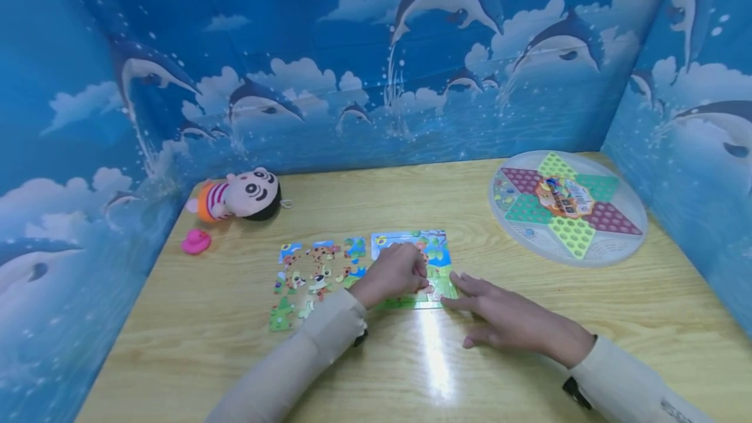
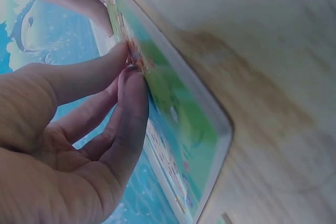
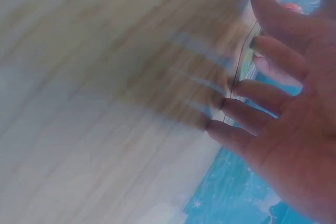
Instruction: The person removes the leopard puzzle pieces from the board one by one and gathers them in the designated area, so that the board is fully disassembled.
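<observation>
A jigsaw board with a colourful picture lies flat on the table. Over its lower right part, my left hand pinches a small jigsaw piece between thumb and index finger, down against the board's surface; the fingertips mostly cover it. My right hand rests at the board's right edge with fingers spread and fairly straight, fingertips at or near the edge, holding nothing. Left of the board are several loose jigsaw pieces, with green, blue and spotted brown patterns; the left forearm passes close to them.
A plush doll lies at the back left, a pink toy duck in front of it. A round board with a coloured star lies at the back right. Dolphin-printed blue sheets line the table's back and sides.
</observation>
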{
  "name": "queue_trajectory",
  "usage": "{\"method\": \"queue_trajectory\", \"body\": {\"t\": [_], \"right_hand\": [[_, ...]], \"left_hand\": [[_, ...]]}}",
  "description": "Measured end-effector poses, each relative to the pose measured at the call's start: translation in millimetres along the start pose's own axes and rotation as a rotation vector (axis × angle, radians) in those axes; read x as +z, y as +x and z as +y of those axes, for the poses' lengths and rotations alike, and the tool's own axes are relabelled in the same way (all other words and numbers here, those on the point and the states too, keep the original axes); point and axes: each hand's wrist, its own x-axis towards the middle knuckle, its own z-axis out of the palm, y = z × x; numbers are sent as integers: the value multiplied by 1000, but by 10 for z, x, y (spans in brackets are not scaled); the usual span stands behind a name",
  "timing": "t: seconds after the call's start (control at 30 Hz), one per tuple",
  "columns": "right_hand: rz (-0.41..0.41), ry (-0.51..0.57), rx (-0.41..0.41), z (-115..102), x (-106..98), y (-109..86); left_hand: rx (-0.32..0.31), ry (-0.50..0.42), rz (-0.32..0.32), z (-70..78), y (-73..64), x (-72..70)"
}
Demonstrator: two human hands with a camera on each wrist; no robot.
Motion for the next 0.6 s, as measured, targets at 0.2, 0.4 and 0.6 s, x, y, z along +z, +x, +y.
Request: {"method": "queue_trajectory", "body": {"t": [0.2,0.4,0.6], "right_hand": [[-3,-6,0,0,8,-3],[2,-16,-14,6,16,-10],[-3,-4,-1,19,18,-13]], "left_hand": [[-14,-14,8,-10,0,-3],[-21,-44,5,-8,-9,-18],[-39,-71,31,-13,-21,-41]]}}
